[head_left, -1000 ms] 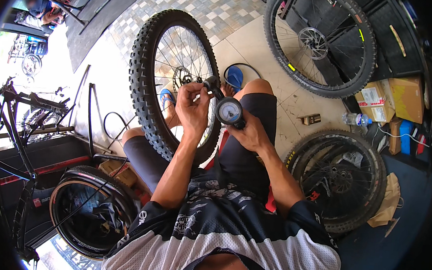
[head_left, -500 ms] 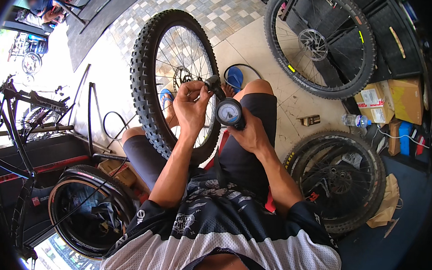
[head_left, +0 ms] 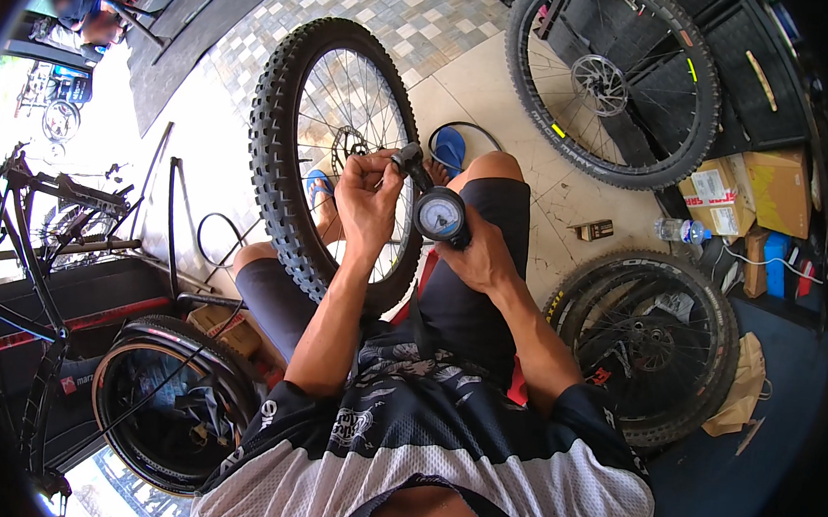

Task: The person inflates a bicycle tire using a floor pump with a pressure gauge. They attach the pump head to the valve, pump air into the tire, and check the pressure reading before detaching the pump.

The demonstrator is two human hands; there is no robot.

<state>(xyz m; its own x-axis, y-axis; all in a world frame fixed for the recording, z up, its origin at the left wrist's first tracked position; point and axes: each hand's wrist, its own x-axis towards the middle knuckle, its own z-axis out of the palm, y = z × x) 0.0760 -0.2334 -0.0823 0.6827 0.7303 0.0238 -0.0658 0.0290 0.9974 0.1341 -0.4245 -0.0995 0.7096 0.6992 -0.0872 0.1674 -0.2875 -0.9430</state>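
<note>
My right hand (head_left: 482, 255) is wrapped round a black tyre pressure gauge (head_left: 441, 215) with a round white dial facing up. The gauge's angled black head (head_left: 407, 157) points toward my left hand (head_left: 368, 199). Thumb and fingers of that hand are pinched together right beside the head. Whatever lies between those fingertips is too small or hidden to tell. Upright between my legs stands a bicycle wheel (head_left: 283, 156) with a knobby black tyre, spokes and a disc rotor. My left forearm crosses in front of its lower part.
Another wheel (head_left: 609, 166) leans at the far right by cardboard boxes (head_left: 783, 191) and a plastic bottle (head_left: 681, 230). More wheels (head_left: 640, 353) lie at my right. On my left are a black bike frame (head_left: 30, 263) and stacked tyres (head_left: 173, 405). A person (head_left: 73, 24) sits far back left.
My hands, the gauge and the wheel stay almost exactly where they were. Far back at the left, the person has shifted slightly.
</note>
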